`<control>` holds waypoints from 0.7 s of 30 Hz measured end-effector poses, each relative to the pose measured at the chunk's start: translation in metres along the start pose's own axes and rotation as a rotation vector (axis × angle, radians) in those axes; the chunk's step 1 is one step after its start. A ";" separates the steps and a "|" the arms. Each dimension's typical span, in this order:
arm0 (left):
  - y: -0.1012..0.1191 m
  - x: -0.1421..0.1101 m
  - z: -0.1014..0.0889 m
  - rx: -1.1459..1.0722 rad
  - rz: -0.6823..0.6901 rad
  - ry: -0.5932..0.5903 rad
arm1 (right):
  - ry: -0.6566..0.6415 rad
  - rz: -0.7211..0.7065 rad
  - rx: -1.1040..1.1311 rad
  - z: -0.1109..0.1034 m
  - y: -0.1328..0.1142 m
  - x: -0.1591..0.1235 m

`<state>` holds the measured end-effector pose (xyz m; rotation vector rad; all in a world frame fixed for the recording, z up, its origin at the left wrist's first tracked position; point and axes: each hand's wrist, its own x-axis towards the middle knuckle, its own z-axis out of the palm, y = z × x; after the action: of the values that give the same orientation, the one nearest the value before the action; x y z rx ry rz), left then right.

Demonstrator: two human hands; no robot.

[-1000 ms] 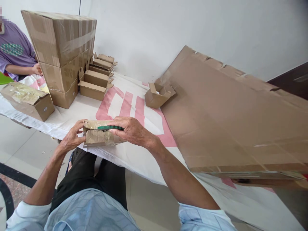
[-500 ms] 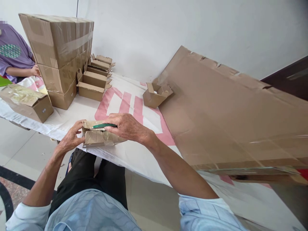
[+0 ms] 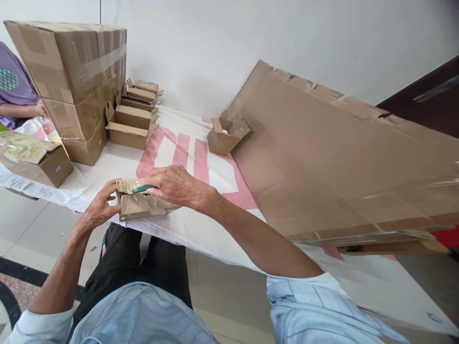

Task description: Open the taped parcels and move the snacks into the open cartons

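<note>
A small taped cardboard box (image 3: pixel 138 205) lies at the table's front edge, with a lengthwise gap along its top. My left hand (image 3: pixel 100 205) grips its left end, thumb on the near side and fingers toward the far corner. Over the top of the box, my right hand (image 3: pixel 175 186) is closed around a green utility knife (image 3: pixel 143 188). The knife lies low along the gap, pointing left; I cannot make out how deep its blade sits. My right hand hides the box's far right part.
Large taped cartons (image 3: pixel 81 86) are stacked at the left, beside several open small boxes (image 3: pixel 127 136). One taped box (image 3: pixel 34 157) stands at the left table edge. Another open box (image 3: pixel 225 138) touches a big cardboard sheet (image 3: pixel 340 167) on the right. A person in purple (image 3: pixel 16 91) is far left.
The knife has shifted slightly left along the box top and now tilts more, with my right hand following. My left hand keeps its grip. The whole view has turned a little.
</note>
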<state>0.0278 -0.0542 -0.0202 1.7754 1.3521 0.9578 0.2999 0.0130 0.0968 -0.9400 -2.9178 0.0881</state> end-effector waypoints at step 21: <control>0.001 0.018 -0.020 0.181 -0.019 -0.065 | 0.420 0.304 0.226 0.035 0.154 -0.132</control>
<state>0.0138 -0.0348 -0.0068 1.9072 1.4503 0.7815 0.4933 0.0597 0.0425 -1.1862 -2.3152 0.2052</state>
